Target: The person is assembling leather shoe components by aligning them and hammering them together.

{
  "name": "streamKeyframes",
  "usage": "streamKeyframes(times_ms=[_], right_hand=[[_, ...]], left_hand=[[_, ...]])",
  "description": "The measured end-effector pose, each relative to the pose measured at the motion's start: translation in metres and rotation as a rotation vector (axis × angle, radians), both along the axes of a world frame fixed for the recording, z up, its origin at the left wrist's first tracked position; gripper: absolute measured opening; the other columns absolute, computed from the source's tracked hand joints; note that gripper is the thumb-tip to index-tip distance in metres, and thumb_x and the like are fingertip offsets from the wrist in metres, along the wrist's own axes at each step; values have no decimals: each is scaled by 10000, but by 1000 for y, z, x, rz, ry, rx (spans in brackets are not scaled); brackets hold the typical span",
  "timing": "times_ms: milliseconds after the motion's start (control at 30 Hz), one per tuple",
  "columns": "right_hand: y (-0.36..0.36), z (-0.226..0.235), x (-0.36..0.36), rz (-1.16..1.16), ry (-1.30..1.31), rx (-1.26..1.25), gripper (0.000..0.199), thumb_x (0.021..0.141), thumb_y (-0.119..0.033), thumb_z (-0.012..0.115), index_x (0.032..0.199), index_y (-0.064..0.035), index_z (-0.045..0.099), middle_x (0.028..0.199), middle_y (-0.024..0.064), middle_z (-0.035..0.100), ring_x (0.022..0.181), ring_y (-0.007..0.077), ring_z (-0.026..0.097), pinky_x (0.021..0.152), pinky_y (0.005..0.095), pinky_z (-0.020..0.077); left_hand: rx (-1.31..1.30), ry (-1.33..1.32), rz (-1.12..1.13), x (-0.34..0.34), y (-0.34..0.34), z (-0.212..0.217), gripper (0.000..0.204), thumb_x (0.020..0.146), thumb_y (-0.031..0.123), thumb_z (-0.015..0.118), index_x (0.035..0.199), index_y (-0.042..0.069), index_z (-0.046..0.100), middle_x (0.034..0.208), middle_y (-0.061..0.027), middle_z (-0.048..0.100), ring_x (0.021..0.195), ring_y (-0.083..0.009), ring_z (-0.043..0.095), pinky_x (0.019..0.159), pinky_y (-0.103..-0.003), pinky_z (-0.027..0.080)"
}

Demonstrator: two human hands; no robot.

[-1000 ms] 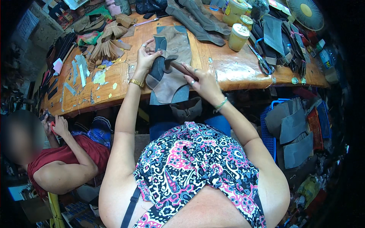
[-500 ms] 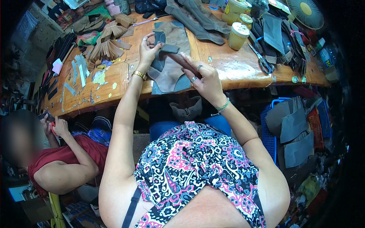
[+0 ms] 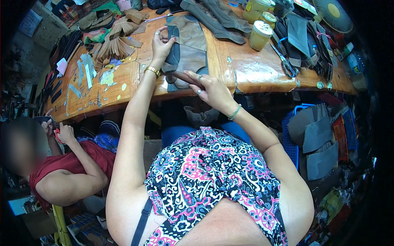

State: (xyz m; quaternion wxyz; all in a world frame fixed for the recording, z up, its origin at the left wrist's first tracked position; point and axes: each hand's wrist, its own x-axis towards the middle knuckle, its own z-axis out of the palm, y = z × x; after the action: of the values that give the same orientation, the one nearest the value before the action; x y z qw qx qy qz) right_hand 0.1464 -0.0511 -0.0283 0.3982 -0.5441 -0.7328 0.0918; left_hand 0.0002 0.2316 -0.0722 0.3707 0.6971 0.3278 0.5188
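A flat shoe-leather piece (image 3: 191, 60) in brown and dark grey lies on the table in front of me, reaching its front edge. My left hand (image 3: 162, 50) is at its left side, thumb and fingers closed on the dark grey edge. My right hand (image 3: 216, 95) is wrapped round the brown handle of a hammer (image 3: 186, 77). The hammer's dark head is down at the leather's lower left part, just below my left fingers; whether it touches cannot be made out.
Tall dark leather pieces (image 3: 217, 22), glue jars (image 3: 260, 36) and scissors (image 3: 283, 61) lie to the right. Brown strips (image 3: 113, 47) and scraps are on the left. Below right stands a blue basket (image 3: 290, 137). A person in red (image 3: 74, 172) works at lower left with red-handled scissors.
My right hand has brought the hammer down and to the left, from above the leather to its lower left part. My left hand stays at the leather's left edge.
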Motion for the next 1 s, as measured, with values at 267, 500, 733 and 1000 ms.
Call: streamKeyframes(times_ms=[267, 500, 733, 1000], right_hand=[[-13, 41, 6, 7, 292, 387, 477, 932, -220, 706, 1395, -139, 622, 931, 191, 679, 775, 369, 682, 691, 441, 557], [-34, 65, 25, 33, 175, 54, 454, 886, -93, 741, 1334, -125, 676, 1021, 172, 725, 843, 330, 720, 749, 378, 576], [-51, 32, 32, -51, 235, 481, 517, 852, -11, 782, 1348, -31, 640, 1058, 181, 737, 899, 266, 747, 781, 356, 580], [-60, 24, 35, -65, 246, 182, 499, 865, -116, 772, 1348, -184, 668, 959, 169, 700, 825, 365, 699, 716, 412, 551]], left_hand=[[-30, -124, -73, -1, 10, -3, 563, 833, 33, 800, 1336, 14, 548, 904, -80, 718, 754, -121, 703, 665, -243, 579], [-2, -116, -5, -9, 3, -6, 551, 837, 28, 799, 1328, 3, 551, 908, -63, 696, 749, -107, 687, 655, -230, 562], [-26, -119, -28, 1, 2, -3, 558, 841, 52, 808, 1335, 6, 552, 858, -60, 684, 732, -100, 673, 641, -226, 532], [-29, -74, 6, -4, -2, -1, 545, 845, 65, 804, 1330, 13, 560, 870, -66, 688, 764, -109, 686, 670, -226, 536]])
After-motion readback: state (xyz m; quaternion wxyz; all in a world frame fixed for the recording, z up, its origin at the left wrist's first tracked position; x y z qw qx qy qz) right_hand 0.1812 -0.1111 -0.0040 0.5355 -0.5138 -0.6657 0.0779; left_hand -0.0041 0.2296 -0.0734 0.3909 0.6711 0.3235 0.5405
